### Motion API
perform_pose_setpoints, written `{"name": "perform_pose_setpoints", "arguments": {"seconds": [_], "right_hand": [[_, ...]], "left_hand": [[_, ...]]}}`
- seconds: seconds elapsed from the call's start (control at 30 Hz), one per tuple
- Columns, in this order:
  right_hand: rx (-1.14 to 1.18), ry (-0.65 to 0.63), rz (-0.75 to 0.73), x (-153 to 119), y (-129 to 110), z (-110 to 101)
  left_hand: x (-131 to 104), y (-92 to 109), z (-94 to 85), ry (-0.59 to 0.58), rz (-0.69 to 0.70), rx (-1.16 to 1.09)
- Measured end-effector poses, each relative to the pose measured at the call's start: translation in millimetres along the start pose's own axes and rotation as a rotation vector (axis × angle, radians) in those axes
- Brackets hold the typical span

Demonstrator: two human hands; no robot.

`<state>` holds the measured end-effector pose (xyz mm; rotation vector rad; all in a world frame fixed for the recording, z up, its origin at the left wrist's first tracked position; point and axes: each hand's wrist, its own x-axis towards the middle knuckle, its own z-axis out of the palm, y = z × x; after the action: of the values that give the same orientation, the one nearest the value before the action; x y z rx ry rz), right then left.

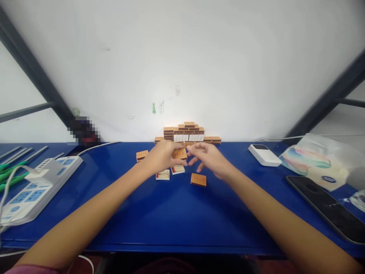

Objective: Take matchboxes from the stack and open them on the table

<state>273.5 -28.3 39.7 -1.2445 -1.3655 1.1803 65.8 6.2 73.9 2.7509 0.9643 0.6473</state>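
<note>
My left hand (166, 154) is closed on an orange matchbox (179, 153), gripping it between thumb and fingers. Close beside it on the right, my right hand (208, 156) has its fingers apart and holds nothing I can see. Two open white trays of red-tipped matches, a left tray (162, 175) and a right tray (178, 169), lie below my left hand. One loose matchbox (198, 180) rests on the blue table under my right hand, and another matchbox (142, 155) sits left of my left hand. Behind both hands rises a stepped stack of matchboxes (189, 125), its lower middle partly hidden.
On the left of the blue table (176, 217) are a power strip (37, 194) with a cable and several green-handled tools (14, 173). A white device (264, 155), a plastic packet (313, 160) and a black phone (322, 203) lie right. The wall (216, 68) stands behind.
</note>
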Motion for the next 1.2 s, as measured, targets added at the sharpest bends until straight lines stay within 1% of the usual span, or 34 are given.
{"name": "perform_pose_setpoints", "arguments": {"seconds": [0.07,0.13,0.2,0.33,0.37,0.43,0.47,0.5,0.6,0.63,0.67,0.77,0.8,0.97,1.1,1.2], "right_hand": [[0.08,-0.003,0.046,-8.7,0.0,19.5],[0.105,0.027,0.046,-13.2,2.2,29.9],[0.109,0.049,0.017,-14.0,4.5,32.1],[0.119,0.02,-0.037,-10.2,5.9,27.0],[0.132,0.045,-0.05,-9.4,5.5,26.1],[0.172,0.146,-0.071,-9.7,4.1,26.6],[0.194,0.172,-0.067,-10.9,3.1,28.1],[0.218,0.156,-0.054,-12.8,2.0,30.3],[0.269,-0.049,-0.004,-19.1,-0.1,37.1],[0.27,-0.088,0.003,-20.1,-0.2,38.1],[0.261,-0.082,0.003,-20.1,0.2,37.9],[0.203,0.048,0.009,-16.1,3.2,32.6],[0.187,0.062,0.013,-14.4,4.5,30.6],[0.129,-0.046,-0.007,-12.1,10.4,28.4],[0.073,-0.022,-0.017,-7.1,12.9,22.9],[0.036,0.048,-0.036,4.9,12.7,3.9]], "left_hand": [[-11.7,-1.6,3.0,0.058,-0.01,-0.015],[-23.5,-2.8,5.4,0.114,-0.027,-0.02],[-33.7,-5.1,6.0,0.143,-0.037,-0.032],[-45.5,-14.2,6.8,0.193,-0.075,-0.124],[-46.6,-16.8,7.7,0.219,-0.098,-0.145],[-47.5,-20.9,9.9,0.279,-0.145,-0.167],[-47.7,-22.0,10.8,0.305,-0.163,-0.175],[-47.8,-22.5,11.4,0.32,-0.172,-0.185],[-48.6,-22.1,10.7,0.322,-0.158,-0.214],[-49.0,-21.9,10.1,0.323,-0.151,-0.209],[-49.4,-21.8,9.6,0.324,-0.146,-0.199],[-49.8,-21.2,9.9,0.316,-0.15,-0.164],[-49.7,-20.5,10.6,0.308,-0.148,-0.159],[-49.1,-15.5,14.0,0.26,-0.154,-0.137],[-49.7,-22.0,12.5,0.216,-0.174,-0.13],[-50.2,-32.5,10.7,0.222,-0.204,-0.12]]}}
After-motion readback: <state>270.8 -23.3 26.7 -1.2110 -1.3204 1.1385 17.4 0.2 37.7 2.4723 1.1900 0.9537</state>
